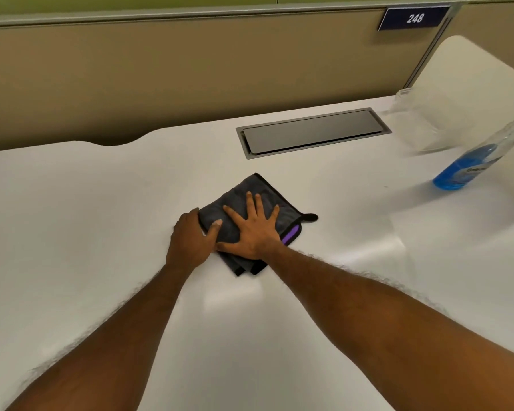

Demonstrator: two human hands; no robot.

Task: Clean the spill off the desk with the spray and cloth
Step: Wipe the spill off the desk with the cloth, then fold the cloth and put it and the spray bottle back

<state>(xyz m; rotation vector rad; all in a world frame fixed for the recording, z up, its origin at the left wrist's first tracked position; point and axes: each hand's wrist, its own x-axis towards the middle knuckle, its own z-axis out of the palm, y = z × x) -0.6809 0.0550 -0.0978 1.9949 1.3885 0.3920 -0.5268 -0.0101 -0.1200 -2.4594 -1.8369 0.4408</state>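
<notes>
A folded dark grey cloth (244,194) with a purple inner side and a small black loop lies in the middle of the white desk (86,218). My right hand (254,229) presses flat on top of it, fingers spread. My left hand (192,237) rests at the cloth's left edge, its thumb lying on the fabric and its fingers curled against the edge. A clear spray bottle (472,164) with blue liquid stands at the right, apart from both hands; its top runs out of the frame. No spill can be made out on the desk.
A grey metal cable hatch (312,132) is set into the desk behind the cloth. A clear plastic container (422,123) stands at the back right. A beige partition (161,78) with a "248" sign (414,17) closes off the far edge.
</notes>
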